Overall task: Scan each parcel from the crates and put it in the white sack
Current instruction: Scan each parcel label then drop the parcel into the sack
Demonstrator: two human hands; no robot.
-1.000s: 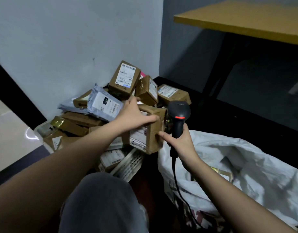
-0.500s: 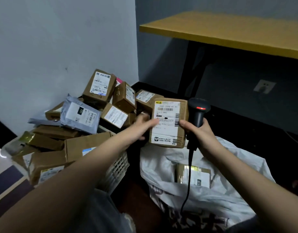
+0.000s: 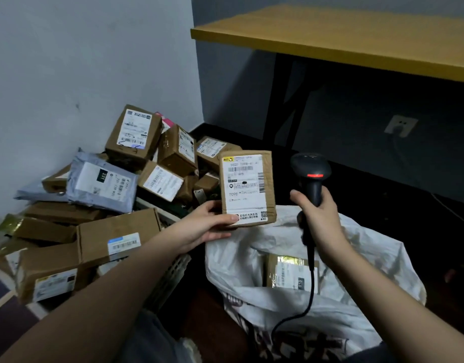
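My left hand point(image 3: 207, 226) grips the bottom edge of a brown parcel point(image 3: 248, 188), fingers curled behind it and thumb on its label, upright just above the white sack point(image 3: 356, 305). My right hand point(image 3: 318, 218) clenches the black scanner point(image 3: 310, 176) beside the parcel, above the sack. Another parcel point(image 3: 291, 275) lies inside the sack; the heaped crate point(image 3: 170, 273) sits left of it.

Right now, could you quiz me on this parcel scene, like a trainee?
1. True or false: the left hand holds a brown parcel label-up.
2. What does the right hand grip?
A. tape
B. scanner
C. knife
3. What already lies in the white sack?

Key: 1 true; 2 B; 3 a labelled parcel.
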